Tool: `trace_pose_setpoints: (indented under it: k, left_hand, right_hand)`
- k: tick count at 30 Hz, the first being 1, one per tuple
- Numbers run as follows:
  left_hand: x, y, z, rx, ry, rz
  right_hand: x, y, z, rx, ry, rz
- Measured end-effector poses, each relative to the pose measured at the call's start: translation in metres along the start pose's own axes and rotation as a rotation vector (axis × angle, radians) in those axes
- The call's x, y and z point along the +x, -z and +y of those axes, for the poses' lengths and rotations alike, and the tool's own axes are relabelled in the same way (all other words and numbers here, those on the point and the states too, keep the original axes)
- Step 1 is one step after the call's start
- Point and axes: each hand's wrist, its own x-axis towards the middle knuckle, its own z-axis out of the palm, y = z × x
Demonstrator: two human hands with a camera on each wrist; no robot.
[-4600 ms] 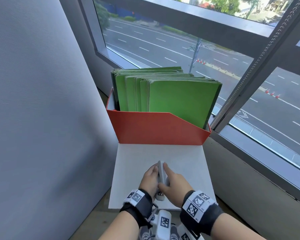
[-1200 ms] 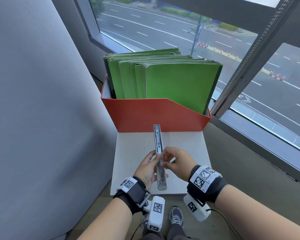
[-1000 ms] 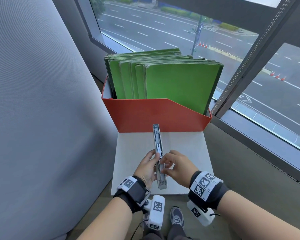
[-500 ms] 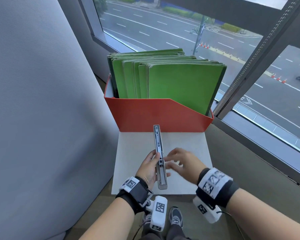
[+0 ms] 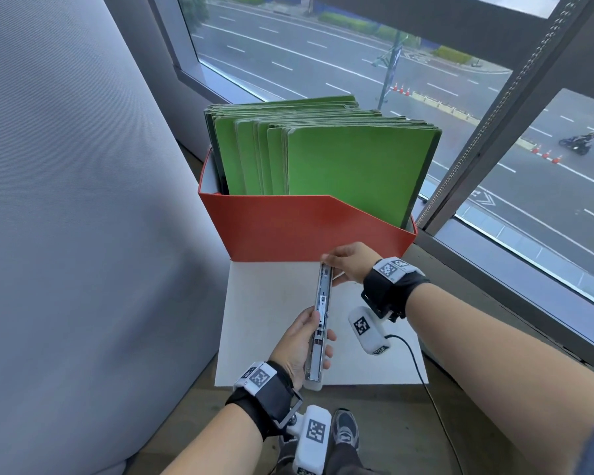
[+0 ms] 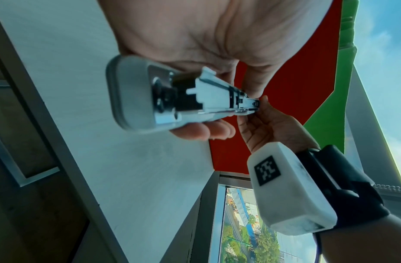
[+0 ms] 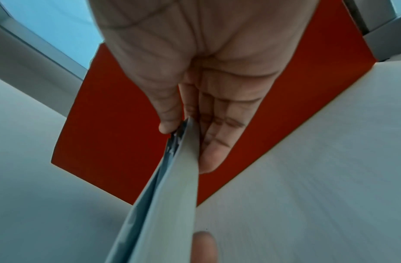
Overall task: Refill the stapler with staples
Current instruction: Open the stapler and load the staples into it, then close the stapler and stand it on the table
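Stapler opened flat, held above the white surface

My left hand [image 5: 300, 347] grips the near end of the stapler [image 5: 321, 313]; my right hand [image 5: 348, 262] pinches its far tip by the red file box [image 5: 306, 228]. I'd hold it level, channel up, while folding shut. No readable brand; only wristband marker codes.

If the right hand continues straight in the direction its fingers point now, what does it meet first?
Probably the red file box: the right hand, pinching the far end of the stapler, points toward the box's front wall, though the gap is unclear.
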Motion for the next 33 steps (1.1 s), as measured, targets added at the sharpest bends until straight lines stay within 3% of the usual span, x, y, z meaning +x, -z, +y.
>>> trace_pose_setpoints:
  k: [4, 10, 15, 19, 23, 29, 33]
  left_hand:
    - [0.003, -0.002, -0.001, -0.072, 0.069, -0.009]
    - [0.013, -0.005, 0.002, -0.189, 0.189, -0.014]
    - [0.019, -0.007, 0.016, -0.211, 0.184, 0.042]
    - [0.022, -0.011, 0.023, -0.2, 0.174, 0.085]
    - [0.021, -0.014, 0.024, -0.178, 0.131, 0.056]
    - [0.02, -0.015, 0.025, -0.233, 0.059, 0.006]
    - [0.026, -0.011, 0.024, -0.166, -0.001, 0.07]
  right_hand:
    - [-0.002, -0.002, -0.001, -0.074, 0.047, 0.022]
    - [-0.014, -0.001, -0.008, -0.154, 0.244, 0.072]
    - [-0.046, -0.005, -0.009, -0.265, 0.432, 0.117]
    - [-0.073, -0.014, 0.004, -0.153, 0.478, 0.051]
    - [-0.088, -0.023, 0.02, -0.214, 0.581, 0.021]
    - [-0.098, -0.037, 0.047, -0.163, 0.535, 0.003]
    - [-0.098, -0.034, 0.062, 0.061, 0.301, 0.067]
